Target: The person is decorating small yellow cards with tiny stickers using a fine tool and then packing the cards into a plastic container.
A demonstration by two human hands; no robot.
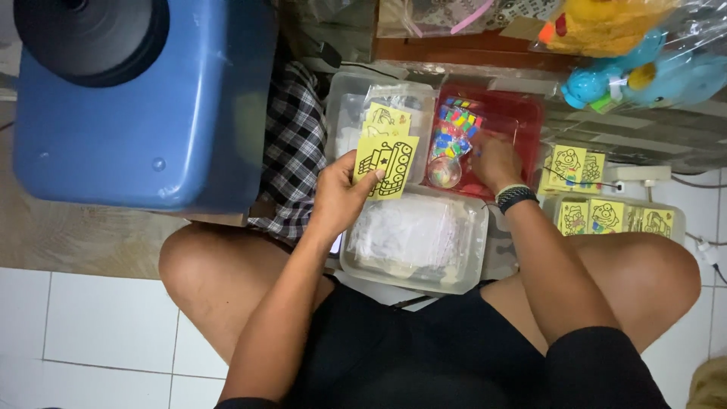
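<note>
A person sits cross-legged on the floor. The left hand (341,198) pinches a yellow card with a tank drawing (386,165) between thumb and fingers, above a clear tub of plastic bags (415,241). Beyond, the right hand (496,160) reaches, fingers curled, into a red tray (522,113) of small coloured packets (454,132).

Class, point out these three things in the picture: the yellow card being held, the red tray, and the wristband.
yellow card (385,168), head view, middle of its printed face.
red tray (522,113), head view, bare right inner wall.
wristband (517,197), head view, dark band's middle.
</note>
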